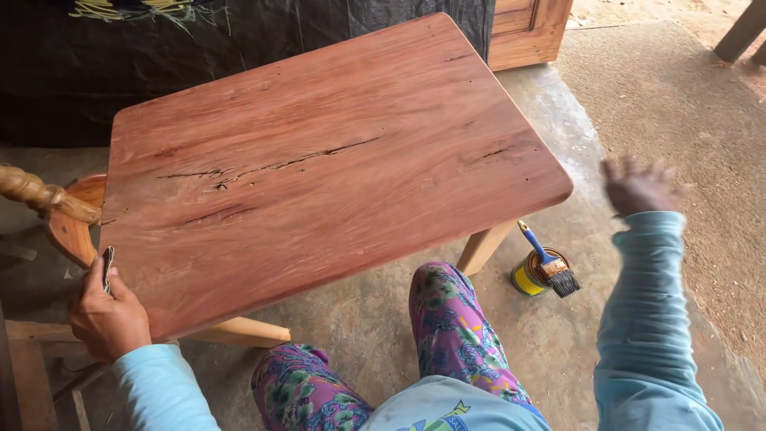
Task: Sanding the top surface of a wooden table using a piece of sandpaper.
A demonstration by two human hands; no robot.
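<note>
Your left hand [108, 315] is closed on the near-left corner of the reddish-brown rectangular wooden tabletop [319, 168], thumb on top, fingers under the edge. Pinched between thumb and wood: a small grey folded sheet [108, 263], looks like sandpaper, can't confirm.

Your right hand [638, 187] is in the air, off the tabletop's right side, well clear of the edge. It's motion-blurred; fingers look spread, nothing in it.

Tabletop sits centre-frame, tilted away from you, with long dark cracks running across the grain through the middle and a shorter one near the right edge. A pale unfinished wooden leg [483, 247] shows under the near-right corner, another pale wooden piece [247, 331] under the near-left edge.

On the grey concrete floor [654, 104], just right of the leg: a small round yellow tin [531, 275] with a blue-handled flat paintbrush [550, 263] lying across its rim, bristles pointing toward you.

Your knees in purple floral trousers [451, 319] are under the near edge. At left, a carved twisted wooden spindle [44, 195] just beside the tabletop's left edge. Black sheet [239, 40] behind the far edge.
</note>
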